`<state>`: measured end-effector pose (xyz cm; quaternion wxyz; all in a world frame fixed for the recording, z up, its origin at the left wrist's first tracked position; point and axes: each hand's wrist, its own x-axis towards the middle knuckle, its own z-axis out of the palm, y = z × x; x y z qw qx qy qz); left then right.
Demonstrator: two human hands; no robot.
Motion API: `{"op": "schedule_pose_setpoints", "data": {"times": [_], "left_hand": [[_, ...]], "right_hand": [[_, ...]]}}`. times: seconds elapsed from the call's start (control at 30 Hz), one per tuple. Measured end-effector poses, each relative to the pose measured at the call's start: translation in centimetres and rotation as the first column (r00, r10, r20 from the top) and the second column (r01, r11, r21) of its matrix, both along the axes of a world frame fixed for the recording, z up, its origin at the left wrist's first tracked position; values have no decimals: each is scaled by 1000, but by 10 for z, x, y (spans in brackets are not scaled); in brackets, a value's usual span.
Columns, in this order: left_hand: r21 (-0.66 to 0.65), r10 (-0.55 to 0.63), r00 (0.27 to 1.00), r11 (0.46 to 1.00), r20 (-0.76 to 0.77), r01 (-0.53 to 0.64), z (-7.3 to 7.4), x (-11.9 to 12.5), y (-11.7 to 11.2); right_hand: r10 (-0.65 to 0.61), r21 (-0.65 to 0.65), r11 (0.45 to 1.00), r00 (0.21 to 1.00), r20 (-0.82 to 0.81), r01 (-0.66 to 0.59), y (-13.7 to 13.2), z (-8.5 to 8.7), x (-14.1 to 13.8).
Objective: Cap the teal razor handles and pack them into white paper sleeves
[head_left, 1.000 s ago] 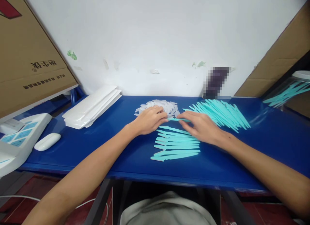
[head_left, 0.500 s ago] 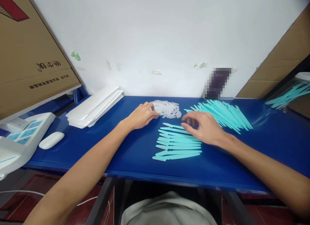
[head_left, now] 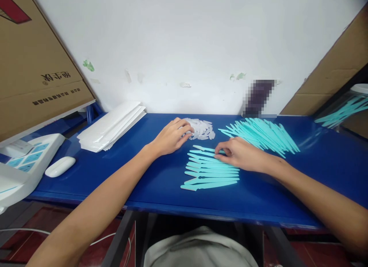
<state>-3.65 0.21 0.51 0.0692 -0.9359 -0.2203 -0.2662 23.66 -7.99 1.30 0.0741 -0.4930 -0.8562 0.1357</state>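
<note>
The left hand (head_left: 172, 136) is laid on the edge of the white caps (head_left: 202, 129), fingers loosely curled; a grip cannot be told. The right hand (head_left: 241, 155) is pinched, thumb to forefinger, on the top teal stick (head_left: 205, 149) of the row on the blue table (head_left: 143, 171).

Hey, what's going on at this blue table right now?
A person works at the blue table. The left hand rests on a pile of small clear pieces. The right hand touches the far end of a neat row of teal sticks; whether it grips one is unclear. A loose heap of teal sticks lies behind it.
</note>
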Motion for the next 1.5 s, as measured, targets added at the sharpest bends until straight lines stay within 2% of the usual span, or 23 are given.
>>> {"op": "schedule_pose_setpoints", "data": {"times": [0.1, 0.23, 0.3, 0.37, 0.43, 0.5, 0.57, 0.67, 0.8, 0.93, 1.1, 1.3, 1.5], "left_hand": [[-4, -22, 998, 1000, 59, 22, 1, 3, -4], [-8, -24, 998, 1000, 56, 25, -2, 3, -2], [-52, 20, 996, 999, 90, -16, -5, 3, 1], [-165, 128, 976, 981, 177, -98, -7, 3, 4], [-329, 244, 929, 933, 278, -146, -10, 3, 7], [-458, 309, 883, 880, 353, -125, -11, 4, 9], [-509, 316, 864, 857, 392, -83, -11, 4, 10], [-500, 271, 861, 866, 430, -23, -11, 5, 9], [-489, 222, 847, 871, 482, 51, -9, 8, 5], [-520, 248, 823, 851, 511, 67, -9, 10, 2], [-507, 217, 842, 859, 494, 76, -11, 11, 2], [-423, 128, 894, 903, 430, 74, -12, 15, -6], [-297, -52, 947, 943, 318, 151, -8, 17, -13]], "right_hand": [[10, 7, 1000, 1000, -27, -10, 0, -4, 2], [27, 70, 997, 996, -83, -22, -1, -8, 6], [36, 99, 995, 994, -105, -26, -1, -7, 6], [48, 161, 987, 989, -139, -25, -1, -3, 6], [51, 235, 972, 980, -191, -5, 1, 1, 7], [56, 294, 956, 966, -251, 21, 3, 2, 9], [57, 342, 939, 959, -279, 44, 5, 0, 11], [4, 357, 930, 968, -250, 89, 9, -5, 14], [-82, 255, 958, 976, -200, 132, 12, -7, 15], [-81, 257, 959, 983, -163, 121, 12, -6, 14], [-100, 269, 953, 984, -151, 138, 12, -5, 14], [-86, 312, 943, 990, -115, 118, 10, -6, 10], [61, 301, 953, 992, -113, -24, 8, -9, 9]]}}
